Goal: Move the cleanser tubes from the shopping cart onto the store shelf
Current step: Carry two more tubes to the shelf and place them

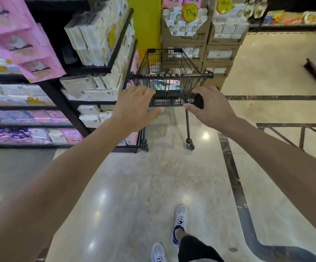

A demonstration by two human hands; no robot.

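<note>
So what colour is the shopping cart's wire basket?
Black, seen in the head view: the shopping cart has a black wire basket and frame.

— Can you make out what lies in the cart?

— Only pale and greenish shapes behind the wire, too blurred to name as tubes.

— The left hand?

— It covers that end of the handle; its fingertips are hidden.

— And the right hand?

— Its fingers vanish over a dark grip.

— The shelf?

— Cut off at the left edge, labels unreadable.
</note>
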